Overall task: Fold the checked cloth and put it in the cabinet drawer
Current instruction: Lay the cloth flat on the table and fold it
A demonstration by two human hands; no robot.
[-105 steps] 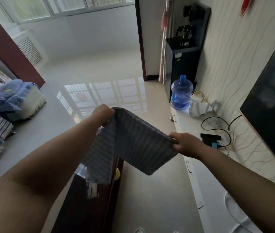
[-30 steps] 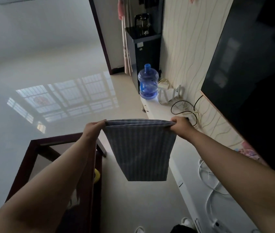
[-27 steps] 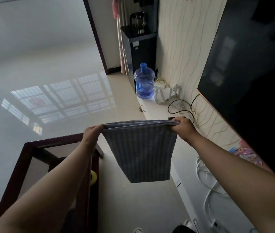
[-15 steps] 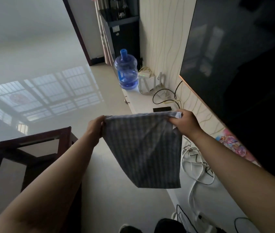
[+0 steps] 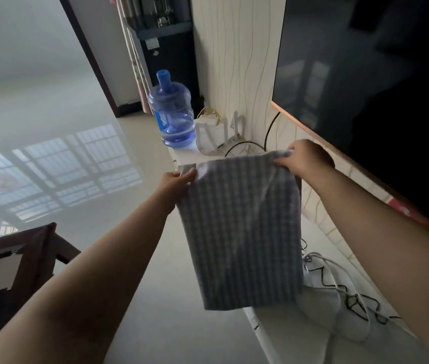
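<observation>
The checked cloth [image 5: 242, 232], grey-blue and folded into a hanging rectangle, is held up by its top edge in the middle of the view. My left hand [image 5: 175, 181] pinches the top left corner and my right hand [image 5: 302, 160] pinches the top right corner. The cloth hangs over the front edge of the long white cabinet [image 5: 300, 334] that runs along the right wall. A dark gap in the cabinet's front edge shows near the lower right; no open drawer is visible.
A blue water bottle [image 5: 171, 114] stands at the cabinet's far end beside a white router [image 5: 212, 135]. Black and white cables [image 5: 339, 290] lie on the cabinet top. A dark TV screen [image 5: 365, 95] hangs on the right wall. A dark wooden table [image 5: 21, 253] stands at the left.
My view and both hands have swung right toward the white cabinet. The cloth, earlier slack between my hands, now hangs flat over the cabinet's front edge. The wooden table has slid left.
</observation>
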